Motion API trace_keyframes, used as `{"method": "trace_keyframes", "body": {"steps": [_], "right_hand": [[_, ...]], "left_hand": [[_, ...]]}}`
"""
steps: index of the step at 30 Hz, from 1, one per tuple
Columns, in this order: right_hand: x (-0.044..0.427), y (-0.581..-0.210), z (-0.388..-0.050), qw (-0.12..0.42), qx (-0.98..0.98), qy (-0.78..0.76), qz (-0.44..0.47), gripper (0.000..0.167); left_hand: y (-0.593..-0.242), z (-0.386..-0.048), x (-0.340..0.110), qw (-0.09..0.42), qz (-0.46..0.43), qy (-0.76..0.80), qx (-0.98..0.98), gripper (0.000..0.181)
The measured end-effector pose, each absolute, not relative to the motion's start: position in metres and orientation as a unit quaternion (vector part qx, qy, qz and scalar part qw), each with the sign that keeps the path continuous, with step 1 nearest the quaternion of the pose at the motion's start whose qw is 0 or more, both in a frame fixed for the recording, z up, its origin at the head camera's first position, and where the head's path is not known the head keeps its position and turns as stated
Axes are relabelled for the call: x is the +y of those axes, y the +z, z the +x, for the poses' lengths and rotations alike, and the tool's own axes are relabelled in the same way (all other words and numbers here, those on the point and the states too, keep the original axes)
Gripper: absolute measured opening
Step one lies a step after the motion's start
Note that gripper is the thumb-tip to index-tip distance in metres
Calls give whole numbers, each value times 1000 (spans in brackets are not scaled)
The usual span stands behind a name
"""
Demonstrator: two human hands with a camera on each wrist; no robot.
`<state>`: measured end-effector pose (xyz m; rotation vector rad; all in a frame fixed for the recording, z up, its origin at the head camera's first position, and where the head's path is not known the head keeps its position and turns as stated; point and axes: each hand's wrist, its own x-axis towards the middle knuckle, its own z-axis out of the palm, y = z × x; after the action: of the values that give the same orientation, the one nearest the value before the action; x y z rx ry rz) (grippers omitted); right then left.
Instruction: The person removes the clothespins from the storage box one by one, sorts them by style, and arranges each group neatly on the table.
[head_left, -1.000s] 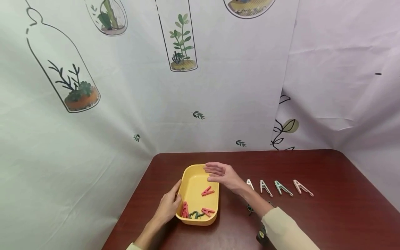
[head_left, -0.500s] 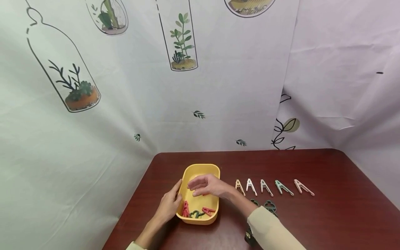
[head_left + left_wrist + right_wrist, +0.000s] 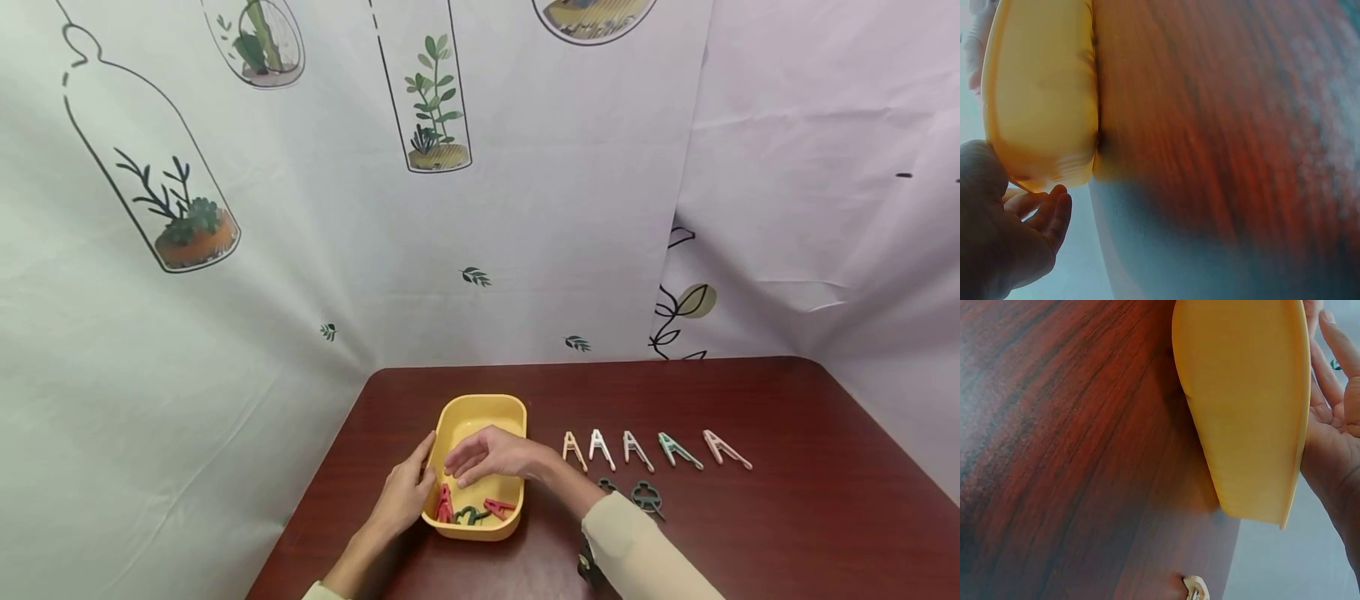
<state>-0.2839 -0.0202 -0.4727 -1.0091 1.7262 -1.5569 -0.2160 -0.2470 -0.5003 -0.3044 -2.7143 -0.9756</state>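
A yellow plastic bin (image 3: 480,410) stands on the table. My left hand (image 3: 401,492) grips its left wall, thumb and fingers at the rim in the left wrist view. Over the inside of the bin is my right hand (image 3: 491,454), its fingers loosely bent and nothing visible between them. Near the bin's front lie a red clothespin (image 3: 445,502) on the left and another red clothespin (image 3: 498,507) on the right. A dark green clip (image 3: 471,515) sits between them. The right hand covers the middle of the bin floor.
Right of the bin, a row holds a yellow clothespin (image 3: 573,451), white and pale clothespins, a green clothespin (image 3: 679,451) and a pink clothespin (image 3: 726,449). Closer lie dark green clips (image 3: 647,497), partly behind the right forearm. A patterned cloth (image 3: 525,250) hangs behind the table (image 3: 787,500).
My right hand has moved left and down from the bin's far right corner to inside it, covering the middle red clothespin. The row's left end came into view. My left hand stays put.
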Motion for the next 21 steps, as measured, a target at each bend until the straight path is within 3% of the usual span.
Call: {"method": "trace_keyframes", "body": {"steps": [15, 21], "right_hand": [[-27, -470, -279, 353, 682, -523, -371, 33], [-32, -472, -274, 344, 711, -477, -386, 33]], "left_hand": [[-501, -217, -247, 121, -103, -336, -928, 57], [-500, -216, -247, 125, -101, -336, -928, 57]]}}
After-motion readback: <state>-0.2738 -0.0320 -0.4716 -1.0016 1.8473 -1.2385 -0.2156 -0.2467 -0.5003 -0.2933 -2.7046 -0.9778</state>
